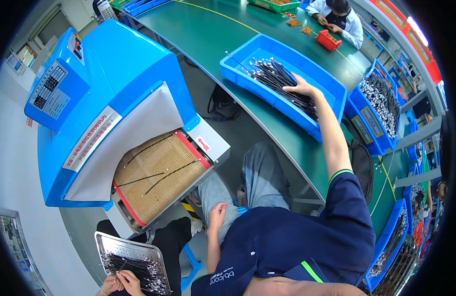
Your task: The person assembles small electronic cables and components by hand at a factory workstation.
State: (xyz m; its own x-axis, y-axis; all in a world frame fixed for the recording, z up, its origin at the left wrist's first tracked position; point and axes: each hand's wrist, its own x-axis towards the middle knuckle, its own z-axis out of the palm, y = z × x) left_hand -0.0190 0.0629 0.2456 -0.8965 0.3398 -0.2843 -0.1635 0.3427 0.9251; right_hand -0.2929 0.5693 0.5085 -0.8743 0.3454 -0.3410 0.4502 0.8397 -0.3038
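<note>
the fingers (294, 77) of the right hand (302, 86) are spreading wide of the thumb over a heap of black cables (272, 76); i cannot tell whether they are pinching any single one. the cables are lying bunched lengthwise in a long blue plastic bin (265, 48), their pale tips pointing mostly toward its far left end — one is sticking out over the rim. the bin is sitting near the edge of a green worktop (203, 29). the left hand (218, 215) is resting by the person's left knee, its fingers half curled; whether they are pressing together i cannot tell.

farther out, blue bins (366, 133) packed with more cables are standing on the right, and a small red bin (329, 41) is sitting across the worktop, near a co-worker (357, 27) in a pale jacket. on the left, a blue conveyor machine (134, 54) is opening onto a tan mesh belt (181, 153) — a few black cables are lying apart on it. below it, another co-worker's hands (123, 283) are working over a metal tray (129, 242) of black cables.
</note>
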